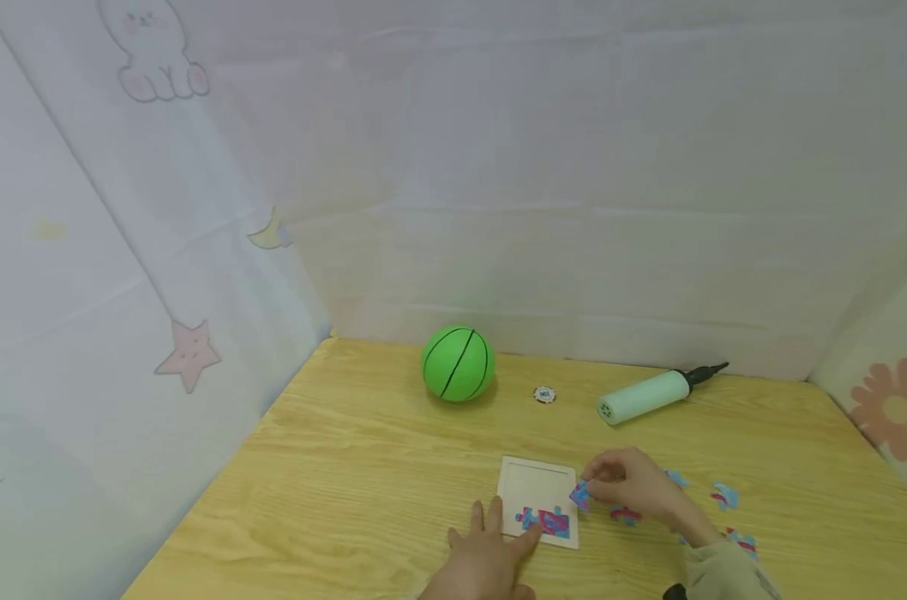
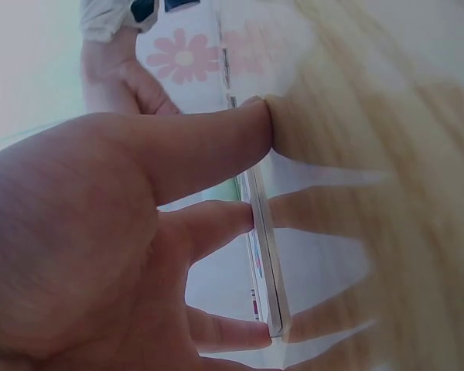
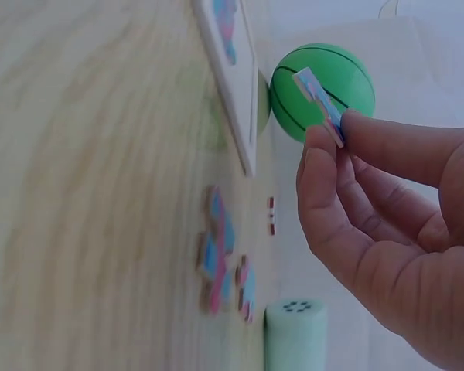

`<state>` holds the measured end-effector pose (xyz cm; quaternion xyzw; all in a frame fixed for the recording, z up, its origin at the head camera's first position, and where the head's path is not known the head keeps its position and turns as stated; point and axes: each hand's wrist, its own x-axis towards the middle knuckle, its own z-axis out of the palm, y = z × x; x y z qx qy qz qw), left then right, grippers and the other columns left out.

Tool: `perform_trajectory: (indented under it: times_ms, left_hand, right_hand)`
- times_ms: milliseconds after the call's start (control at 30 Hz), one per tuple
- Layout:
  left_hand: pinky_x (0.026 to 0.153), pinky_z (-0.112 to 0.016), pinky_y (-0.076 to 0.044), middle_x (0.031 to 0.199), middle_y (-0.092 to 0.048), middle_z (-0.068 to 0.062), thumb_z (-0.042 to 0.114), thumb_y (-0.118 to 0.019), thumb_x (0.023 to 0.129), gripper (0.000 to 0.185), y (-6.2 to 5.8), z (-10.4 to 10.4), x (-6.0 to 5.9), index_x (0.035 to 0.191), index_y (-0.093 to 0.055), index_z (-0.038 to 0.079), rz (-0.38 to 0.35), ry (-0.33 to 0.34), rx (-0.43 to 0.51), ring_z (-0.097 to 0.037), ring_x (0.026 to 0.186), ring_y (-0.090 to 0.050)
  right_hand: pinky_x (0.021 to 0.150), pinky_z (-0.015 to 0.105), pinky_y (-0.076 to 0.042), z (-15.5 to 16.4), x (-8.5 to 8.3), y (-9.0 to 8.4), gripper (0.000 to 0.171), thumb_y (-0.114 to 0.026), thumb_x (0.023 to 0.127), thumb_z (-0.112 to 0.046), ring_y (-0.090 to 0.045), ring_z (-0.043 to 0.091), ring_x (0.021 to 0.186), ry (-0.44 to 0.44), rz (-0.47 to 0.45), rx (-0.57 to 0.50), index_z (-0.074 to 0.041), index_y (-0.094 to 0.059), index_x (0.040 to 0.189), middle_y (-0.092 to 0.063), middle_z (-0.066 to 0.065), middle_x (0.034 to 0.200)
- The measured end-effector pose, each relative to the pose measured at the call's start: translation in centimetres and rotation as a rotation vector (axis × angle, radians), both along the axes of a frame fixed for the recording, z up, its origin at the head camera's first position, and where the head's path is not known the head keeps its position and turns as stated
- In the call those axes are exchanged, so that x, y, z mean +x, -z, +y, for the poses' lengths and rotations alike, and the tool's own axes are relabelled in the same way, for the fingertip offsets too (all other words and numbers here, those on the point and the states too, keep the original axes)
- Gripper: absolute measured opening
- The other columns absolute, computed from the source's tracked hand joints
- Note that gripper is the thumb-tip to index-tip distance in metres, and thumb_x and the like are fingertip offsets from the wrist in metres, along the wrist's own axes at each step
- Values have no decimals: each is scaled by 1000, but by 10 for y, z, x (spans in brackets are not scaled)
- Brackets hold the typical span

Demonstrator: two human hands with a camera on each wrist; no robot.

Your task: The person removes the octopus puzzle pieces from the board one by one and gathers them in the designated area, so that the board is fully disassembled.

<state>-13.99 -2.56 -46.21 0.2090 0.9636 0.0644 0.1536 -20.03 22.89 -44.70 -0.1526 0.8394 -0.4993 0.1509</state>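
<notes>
The wooden table (image 1: 363,467) sat in a corner hung with pale printed sheets, and on it I had a white puzzle tray (image 1: 538,482) lying flat close in front of me. My left hand (image 1: 491,546) lay spread with straight fingers against the tray's near left edge, steadying it and curled round nothing. My right hand (image 1: 633,487) pinched a small pink-and-blue puzzle piece (image 1: 581,496) between thumb and fingertips, held in the air just beside the tray's right edge. A few pieces were already seated in the tray's lower part, and the loose pieces (image 1: 724,497) lay scattered to my right. I judged the pinch a thin one, on the piece's edge alone, so it could twist or slip as I lowered it. Pressing it in at the wrong angle might lift the seated pieces or skid the tray from under my left fingers. Farther back, a green ball (image 1: 458,363), a small round token (image 1: 544,394) and a hand pump (image 1: 652,394) lay well apart from my hands.
</notes>
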Motion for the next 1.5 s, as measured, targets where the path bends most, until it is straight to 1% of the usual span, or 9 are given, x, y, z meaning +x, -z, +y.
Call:
perform_trajectory:
  times_ms: [67,233,300,433,500,767,933,1100,1500]
  left_hand:
    - [86,-72,-39,146,-35,-21,53,-74,73,72,-1,-1,0,139,-46,46,4,0,1,-49,132,-33]
    - [85,-71,-40,145,-35,-21,53,-74,74,72,-1,-2,1,139,-46,46,16,7,0,-49,131,-34]
    - [85,-71,-40,146,-35,-20,53,-74,74,72,-1,-2,1,139,-45,46,19,10,-4,-48,131,-34]
    - [85,-71,-40,146,-34,-21,53,-74,74,72,-1,-1,2,140,-45,46,25,12,-6,-49,131,-34]
    - [86,-71,-40,146,-34,-21,53,-74,74,72,-1,-1,2,140,-45,45,24,12,-1,-49,131,-34]
    - [85,-71,-40,145,-35,-20,53,-74,74,72,-1,-2,1,139,-45,46,16,13,3,-49,131,-34]
    - [85,-70,-41,145,-35,-20,54,-73,75,71,-3,-2,2,140,-45,46,24,18,-14,-48,131,-35]
    - [85,-70,-41,145,-35,-20,53,-74,74,72,-3,-2,2,139,-45,45,27,17,-1,-48,131,-34]
    - [84,-73,-39,146,-35,-22,51,-75,74,72,1,-3,1,140,-45,43,12,15,35,-50,131,-33]
  right_hand:
    - [69,30,-54,6,3,3,18,-66,91,-15,-62,19,82,-25,21,7,-1,-66,101,-66,7,92]
    - [63,31,-55,18,11,6,19,-64,92,-13,-63,20,77,-51,16,-9,3,-65,102,-65,10,91]
    - [64,31,-55,22,14,7,19,-64,92,-14,-63,19,78,-39,-2,-11,2,-64,102,-64,10,92]
    - [69,26,-54,31,20,10,17,-65,91,-13,-61,15,82,-45,12,3,1,-65,101,-64,10,94]
    - [69,25,-52,35,22,12,16,-65,91,-12,-60,14,81,-63,6,-2,1,-65,100,-65,10,93]
    - [59,24,-50,46,31,21,9,-66,88,-4,-59,9,69,-151,-46,-36,1,-65,94,-67,7,83]
    - [57,23,-48,45,34,20,5,-69,84,-4,-57,6,66,-199,-6,-1,-3,-65,87,-66,1,76]
    - [56,23,-49,44,34,19,5,-70,84,-5,-56,2,65,-237,60,20,-4,-65,85,-65,-3,74]
    - [56,22,-47,39,35,16,6,-73,82,-8,-53,0,65,-229,146,113,-8,-66,83,-61,-9,73]
